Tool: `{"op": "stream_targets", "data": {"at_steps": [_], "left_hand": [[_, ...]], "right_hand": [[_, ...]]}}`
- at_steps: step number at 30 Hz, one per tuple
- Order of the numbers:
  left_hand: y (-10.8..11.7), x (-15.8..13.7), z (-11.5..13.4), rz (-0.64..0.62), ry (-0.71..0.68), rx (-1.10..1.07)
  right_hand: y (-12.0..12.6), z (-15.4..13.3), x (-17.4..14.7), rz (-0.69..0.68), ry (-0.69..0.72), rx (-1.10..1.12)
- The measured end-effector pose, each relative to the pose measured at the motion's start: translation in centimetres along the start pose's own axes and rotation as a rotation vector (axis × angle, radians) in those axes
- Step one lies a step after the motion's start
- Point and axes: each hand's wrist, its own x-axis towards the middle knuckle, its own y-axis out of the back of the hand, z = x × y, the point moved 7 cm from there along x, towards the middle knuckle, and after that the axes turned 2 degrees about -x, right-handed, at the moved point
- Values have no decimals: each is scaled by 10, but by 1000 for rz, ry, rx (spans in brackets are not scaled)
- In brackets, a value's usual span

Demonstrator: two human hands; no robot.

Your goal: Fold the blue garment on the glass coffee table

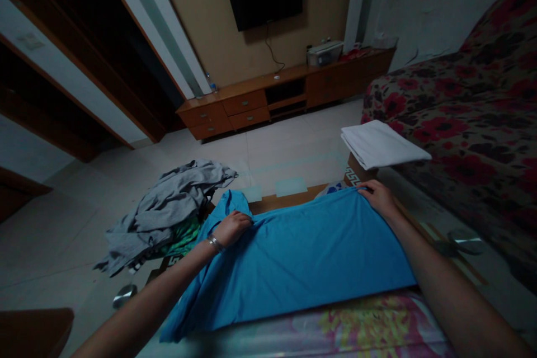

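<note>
Pinching blue garment (319, 251) along its far edge, left hand (235, 227) at bunched fabric, right hand (375, 196) at corner | garment stretched over glass table (291, 185), between grey clothes (172, 201) and folded white cloth (384, 144)

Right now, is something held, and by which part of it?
The blue garment: the right hand pinches its far right corner; the left hand grips gathered cloth along its far edge.

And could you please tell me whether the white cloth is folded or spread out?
Folded: the white cloth lies flat and compact, with layered edges showing.
</note>
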Motion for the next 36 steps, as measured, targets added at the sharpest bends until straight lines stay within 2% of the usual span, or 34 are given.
{"op": "stream_targets", "data": {"at_steps": [8, 14, 22, 25, 30, 33, 36], "left_hand": [[-11, -2, -16, 30, 155, -32], [-6, 12, -23, -7, 148, -16], [-5, 21, -13, -50, 81, 27], [-1, 23, -9, -50, 59, 64], [0, 30, -12, -116, 42, 159], [-1, 36, -14, -150, 9, 147], [-2, 40, -14, -173, -31, 94]], "right_hand": [[0, -2, 0, 14, 14, 24], [0, 0, 0, 6, 2, 6], [1, 3, 2, -8, -31, 9], [2, -3, 10, -123, -37, 4], [3, -19, 25, -370, 69, -34], [1, -17, 33, -467, 33, 4], [-2, -11, 39, -506, -8, 34]]}}
